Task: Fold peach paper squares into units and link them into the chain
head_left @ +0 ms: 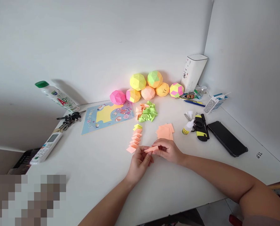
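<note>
Between both hands is a folded strip of peach paper (151,149), raised a little over the white table. My left hand (141,161) pinches its left end with thumb and fingers. At its right end, the fingers of my right hand (169,151) are closed on it. Just beyond my right hand lies a loose stack of flat peach paper squares (165,130). A row of folded peach paper pieces (135,138), with yellow at its far end, runs away from my left hand. Behind the row sits a pile of green and peach folded pieces (148,112).
Several faceted paper balls (138,82) stand along the wall. A blue illustrated sheet (89,124), a bottle (59,97) and a remote control (46,147) are left. Right are a glue bottle (188,127), a yellow-black cutter (201,128), a phone (227,138) and a drink carton (215,103).
</note>
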Demonstrator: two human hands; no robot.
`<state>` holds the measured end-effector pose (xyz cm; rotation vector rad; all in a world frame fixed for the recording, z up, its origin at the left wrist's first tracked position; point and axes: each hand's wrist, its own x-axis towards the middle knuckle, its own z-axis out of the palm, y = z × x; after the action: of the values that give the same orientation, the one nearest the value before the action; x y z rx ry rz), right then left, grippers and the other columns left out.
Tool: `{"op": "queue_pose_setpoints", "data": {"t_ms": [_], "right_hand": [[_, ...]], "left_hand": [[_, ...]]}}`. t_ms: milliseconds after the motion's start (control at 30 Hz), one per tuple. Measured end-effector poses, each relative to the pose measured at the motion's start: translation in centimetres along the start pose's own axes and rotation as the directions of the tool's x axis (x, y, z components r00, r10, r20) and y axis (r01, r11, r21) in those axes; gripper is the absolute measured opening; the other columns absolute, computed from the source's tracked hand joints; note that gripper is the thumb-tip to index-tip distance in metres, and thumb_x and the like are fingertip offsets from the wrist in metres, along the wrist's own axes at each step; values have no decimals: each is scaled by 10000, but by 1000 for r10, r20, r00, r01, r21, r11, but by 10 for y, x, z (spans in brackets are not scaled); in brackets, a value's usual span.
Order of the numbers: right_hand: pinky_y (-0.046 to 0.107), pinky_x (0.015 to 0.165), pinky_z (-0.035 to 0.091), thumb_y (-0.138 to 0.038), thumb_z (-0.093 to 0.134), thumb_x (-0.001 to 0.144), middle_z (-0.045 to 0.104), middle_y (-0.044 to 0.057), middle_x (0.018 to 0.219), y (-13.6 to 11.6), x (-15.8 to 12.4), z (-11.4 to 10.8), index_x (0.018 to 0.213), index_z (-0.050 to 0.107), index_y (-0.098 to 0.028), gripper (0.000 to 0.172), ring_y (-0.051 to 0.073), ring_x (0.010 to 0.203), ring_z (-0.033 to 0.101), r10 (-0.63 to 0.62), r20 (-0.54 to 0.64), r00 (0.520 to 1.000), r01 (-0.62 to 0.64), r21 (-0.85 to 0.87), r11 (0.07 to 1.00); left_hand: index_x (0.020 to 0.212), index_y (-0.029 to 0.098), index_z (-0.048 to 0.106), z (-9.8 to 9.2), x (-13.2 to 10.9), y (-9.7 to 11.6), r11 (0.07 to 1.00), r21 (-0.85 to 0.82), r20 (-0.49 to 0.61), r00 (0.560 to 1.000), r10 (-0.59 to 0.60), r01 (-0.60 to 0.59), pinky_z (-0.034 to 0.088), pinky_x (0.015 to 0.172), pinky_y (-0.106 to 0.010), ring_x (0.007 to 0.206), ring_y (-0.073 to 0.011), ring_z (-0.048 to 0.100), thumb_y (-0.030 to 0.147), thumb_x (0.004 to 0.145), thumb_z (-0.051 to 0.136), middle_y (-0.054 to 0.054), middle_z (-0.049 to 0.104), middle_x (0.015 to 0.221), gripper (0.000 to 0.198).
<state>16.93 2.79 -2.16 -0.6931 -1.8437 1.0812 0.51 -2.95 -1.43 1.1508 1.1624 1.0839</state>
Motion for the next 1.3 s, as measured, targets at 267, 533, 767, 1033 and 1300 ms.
{"op": "queue_pose_setpoints", "data": {"t_ms": [267,533,767,1033,1300], "right_hand": [[212,472,417,-358,601,826,613,49,788,-2,-2,-1,703,544,-149,248,84,539,506,116,22,993,-117,30,993],[196,458,425,-312,539,876,594,12,642,-8,-1,-2,778,647,-143,223,79,490,518,98,76,992,-99,10,995],[190,466,445,-215,550,868,637,33,646,-4,0,0,853,676,-158,139,91,518,544,-164,13,986,165,-60,985],[191,451,431,-313,563,855,612,27,661,-5,-1,-1,854,642,-142,189,83,493,523,25,45,999,-24,-19,1000],[192,436,382,-388,546,851,565,10,635,-8,-1,-2,803,632,-127,278,74,472,461,188,110,976,-190,5,982]], "left_hand": [[762,185,498,-2,1,-2,974,151,-74,980,183,-170,389,540,-219,614,-78,441,333,829,570,-14,471,909,177],[794,174,558,-4,-3,8,983,173,27,998,50,-53,362,552,-246,562,-113,432,408,908,401,16,469,612,304],[787,175,586,-6,0,7,976,198,57,995,85,-95,384,575,-256,574,-116,443,376,902,437,9,484,619,275],[862,188,601,-5,0,5,969,196,88,987,133,-148,405,548,-240,649,-116,459,355,874,498,-38,496,842,196],[781,184,503,-2,0,7,982,121,43,989,144,-148,381,539,-217,653,-100,436,333,827,573,-12,439,838,171]]}}
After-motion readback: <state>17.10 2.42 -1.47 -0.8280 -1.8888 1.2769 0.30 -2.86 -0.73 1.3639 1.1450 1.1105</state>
